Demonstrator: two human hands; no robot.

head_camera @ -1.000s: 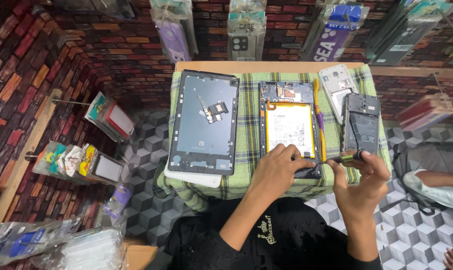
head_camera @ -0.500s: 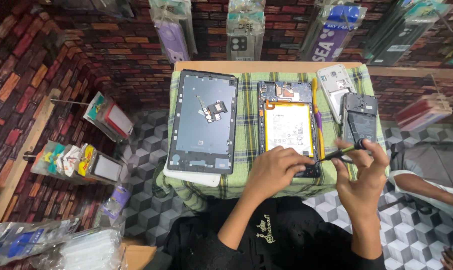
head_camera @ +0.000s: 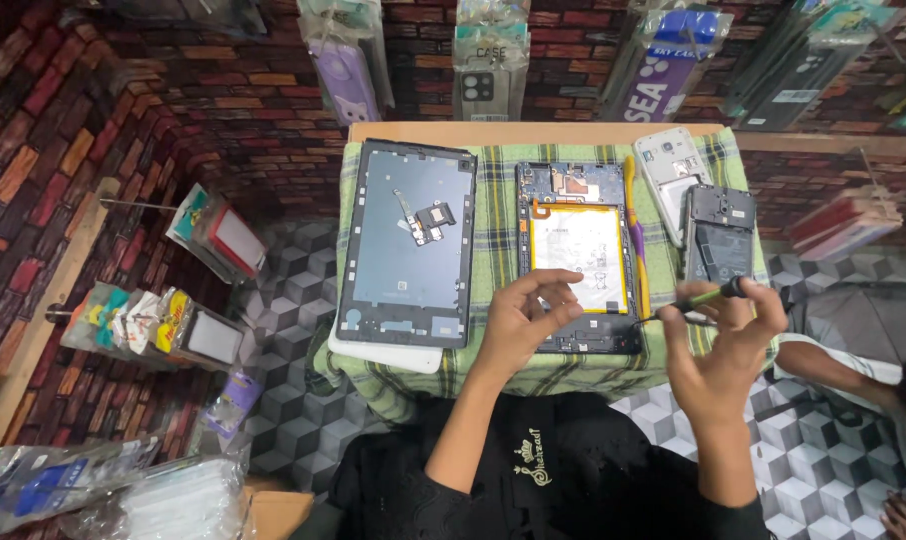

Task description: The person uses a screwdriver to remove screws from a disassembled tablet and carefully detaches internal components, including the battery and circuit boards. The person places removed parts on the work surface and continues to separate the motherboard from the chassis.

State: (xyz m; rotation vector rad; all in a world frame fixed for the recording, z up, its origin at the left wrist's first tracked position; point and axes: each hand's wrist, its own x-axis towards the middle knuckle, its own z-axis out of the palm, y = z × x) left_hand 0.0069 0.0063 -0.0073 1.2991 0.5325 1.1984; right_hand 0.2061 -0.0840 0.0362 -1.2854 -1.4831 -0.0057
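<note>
An opened tablet with a white battery lies on a green checked cloth over a small table. My left hand hovers over the tablet's lower edge, fingers curled and pinched, holding nothing that I can see. My right hand holds a thin dark screwdriver whose tip points left at the tablet's lower right corner. A grey tablet back frame lies to the left on a white panel.
Two opened phones lie at the cloth's right end. A yellow and purple pry tool lies beside the tablet. Packaged phone cases hang on the brick-pattern wall. Another person's arm shows at the right.
My right hand has risen slightly and turned the screwdriver more level. My left hand has lifted off the tablet's lower edge and curled its fingers.
</note>
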